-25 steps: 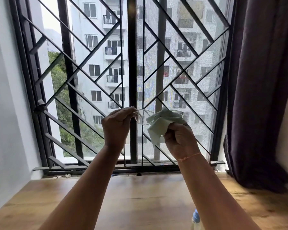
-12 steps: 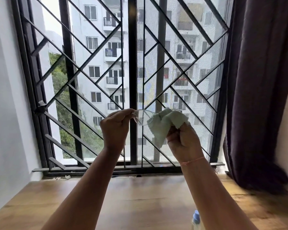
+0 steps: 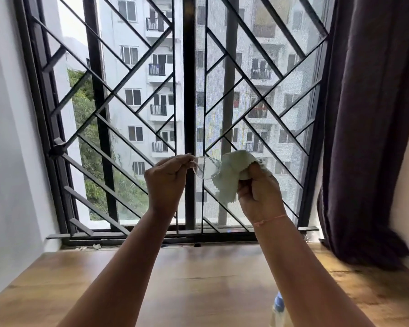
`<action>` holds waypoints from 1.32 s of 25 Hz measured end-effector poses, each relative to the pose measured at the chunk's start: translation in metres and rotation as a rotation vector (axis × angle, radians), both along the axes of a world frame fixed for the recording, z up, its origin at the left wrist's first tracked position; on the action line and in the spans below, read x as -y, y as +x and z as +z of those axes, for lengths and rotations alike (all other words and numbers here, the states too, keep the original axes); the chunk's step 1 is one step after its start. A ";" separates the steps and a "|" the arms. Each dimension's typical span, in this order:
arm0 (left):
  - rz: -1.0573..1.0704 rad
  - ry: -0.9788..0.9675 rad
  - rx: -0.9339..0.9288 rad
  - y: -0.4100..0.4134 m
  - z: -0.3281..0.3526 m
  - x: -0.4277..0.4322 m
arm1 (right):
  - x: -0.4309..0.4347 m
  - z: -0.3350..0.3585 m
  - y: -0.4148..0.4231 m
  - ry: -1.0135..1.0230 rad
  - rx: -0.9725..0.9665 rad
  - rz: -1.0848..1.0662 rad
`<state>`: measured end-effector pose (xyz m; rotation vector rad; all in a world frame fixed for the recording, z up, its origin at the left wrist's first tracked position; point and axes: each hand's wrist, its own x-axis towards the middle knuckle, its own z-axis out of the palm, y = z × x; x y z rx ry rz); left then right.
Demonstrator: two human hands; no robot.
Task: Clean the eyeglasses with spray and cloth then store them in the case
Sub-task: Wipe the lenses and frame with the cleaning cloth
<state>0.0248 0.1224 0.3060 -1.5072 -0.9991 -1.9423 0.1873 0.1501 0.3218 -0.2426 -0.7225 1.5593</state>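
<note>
I hold thin-framed clear eyeglasses (image 3: 206, 168) up in front of the window. My left hand (image 3: 165, 179) pinches their left end. My right hand (image 3: 257, 192) grips a pale green cloth (image 3: 232, 175) wrapped over the right lens, which is hidden under it. The left lens shows bare. A spray bottle with a blue top (image 3: 279, 308) stands on the wooden table (image 3: 198, 279) at the bottom edge, partly behind my right forearm. No case is in view.
A black metal window grille (image 3: 187, 102) fills the view ahead, with a building outside. A dark curtain (image 3: 373, 138) hangs at the right, reaching the table. A white wall (image 3: 7, 138) bounds the left.
Both hands with the glasses have lifted slightly and stayed together. The cloth has shifted around the right lens as my right hand rubs it.
</note>
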 end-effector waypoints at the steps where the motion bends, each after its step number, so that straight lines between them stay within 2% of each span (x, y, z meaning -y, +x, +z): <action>1: 0.002 0.002 0.001 0.000 -0.001 0.000 | -0.002 -0.001 0.001 -0.021 -0.023 -0.013; 6: 0.026 -0.010 0.008 -0.004 -0.009 -0.001 | -0.008 -0.015 0.005 -0.027 -0.159 0.108; 10: 0.006 -0.050 0.040 -0.004 -0.017 0.000 | -0.006 -0.033 0.002 0.067 -0.018 0.105; 15: -0.002 -0.070 0.010 0.001 -0.025 0.001 | -0.007 -0.043 -0.007 -0.057 0.074 -0.010; 21: -0.021 -0.065 0.006 0.004 -0.025 0.004 | -0.016 -0.031 -0.001 -0.129 -0.041 -0.053; 24: -0.030 -0.047 0.014 0.007 -0.019 0.007 | -0.016 -0.034 0.001 -0.057 -0.179 0.010; 27: -0.023 -0.032 0.013 0.010 -0.014 0.007 | -0.005 -0.038 -0.004 0.026 -0.223 0.061; 31: 0.015 -0.025 -0.007 0.015 -0.017 0.006 | -0.005 -0.044 -0.011 0.005 -0.160 0.068; 33: 0.043 -0.026 -0.030 0.018 -0.019 0.005 | -0.008 -0.045 -0.011 -0.055 0.056 -0.058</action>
